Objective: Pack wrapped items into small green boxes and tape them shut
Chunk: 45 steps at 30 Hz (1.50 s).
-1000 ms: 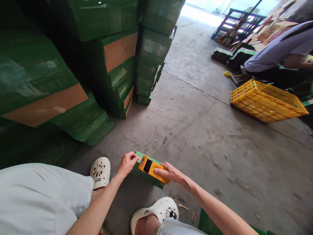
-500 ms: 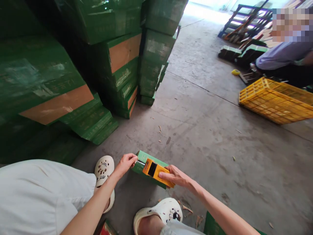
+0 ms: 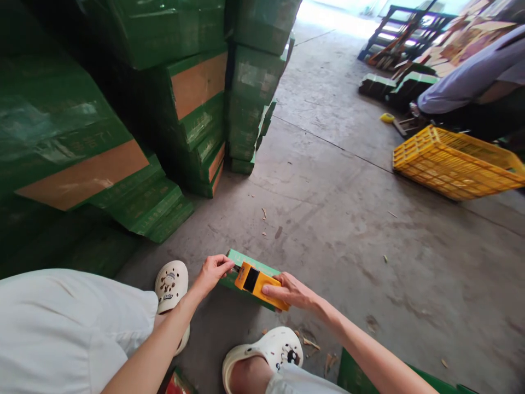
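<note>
My right hand point(image 3: 287, 291) is wrapped round a yellow-orange handheld device point(image 3: 262, 285) with a dark window, thumb on top. Beneath and behind the device is a long green box point(image 3: 254, 262), its far edge showing; how it is held or supported is hidden. At the device's left end, my left hand point(image 3: 217, 269) is closed, thumb and fingertips pinched together beside a small dark part. What is between those fingertips is too small to name.
Tall stacks of green boxes point(image 3: 200, 87) rise at the left. At the right, a yellow crate point(image 3: 455, 164) stands on the floor beside a crouching person point(image 3: 471, 82). Pallets point(image 3: 402, 38) lean farther back. White clogs point(image 3: 172, 282) are on my feet.
My left fingertips are now closer to the device's left end, and the pale strip between them no longer shows. The whole view has shifted slightly, and the person at the right leans differently.
</note>
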Each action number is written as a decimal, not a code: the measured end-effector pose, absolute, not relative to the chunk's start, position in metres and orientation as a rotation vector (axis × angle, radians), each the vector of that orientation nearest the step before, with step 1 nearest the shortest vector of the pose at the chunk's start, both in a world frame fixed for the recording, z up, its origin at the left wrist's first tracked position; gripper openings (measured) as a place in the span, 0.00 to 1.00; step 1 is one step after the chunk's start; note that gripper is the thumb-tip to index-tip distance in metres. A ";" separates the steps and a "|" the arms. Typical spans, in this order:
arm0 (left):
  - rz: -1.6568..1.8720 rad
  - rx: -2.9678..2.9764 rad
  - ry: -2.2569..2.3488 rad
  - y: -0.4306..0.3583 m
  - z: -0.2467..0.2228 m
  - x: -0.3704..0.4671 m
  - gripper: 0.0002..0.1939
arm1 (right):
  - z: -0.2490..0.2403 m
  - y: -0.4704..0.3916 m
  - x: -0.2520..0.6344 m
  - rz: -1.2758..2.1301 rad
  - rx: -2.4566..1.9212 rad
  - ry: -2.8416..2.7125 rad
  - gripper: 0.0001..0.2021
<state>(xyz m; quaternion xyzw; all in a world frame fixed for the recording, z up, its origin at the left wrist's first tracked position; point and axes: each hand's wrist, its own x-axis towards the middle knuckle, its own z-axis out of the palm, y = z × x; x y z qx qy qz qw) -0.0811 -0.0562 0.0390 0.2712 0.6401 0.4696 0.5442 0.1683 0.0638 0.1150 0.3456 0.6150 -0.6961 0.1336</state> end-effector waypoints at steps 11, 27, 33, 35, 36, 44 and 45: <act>1.312 0.648 1.494 -0.041 0.084 -0.090 0.21 | 0.167 0.084 0.164 -1.925 1.028 1.833 0.32; 1.160 0.376 1.513 -0.038 0.099 -0.114 0.37 | 0.137 0.062 0.170 -2.406 1.155 1.452 0.37; 1.103 0.593 1.746 -0.045 0.064 -0.135 0.33 | 0.120 0.065 0.183 -2.499 1.137 1.401 0.38; 0.948 0.927 1.619 -0.049 0.053 -0.121 0.36 | 0.116 0.063 0.185 -2.540 1.162 1.319 0.38; 0.832 1.105 1.559 -0.052 0.049 -0.112 0.42 | 0.114 0.062 0.185 -2.563 1.180 1.266 0.39; 0.632 1.655 1.667 -0.053 0.013 -0.079 0.51 | 0.119 0.052 0.192 -2.777 1.342 0.983 0.39; 0.692 1.659 1.670 -0.052 0.006 -0.080 0.42 | 0.119 0.052 0.193 -2.786 1.348 0.973 0.39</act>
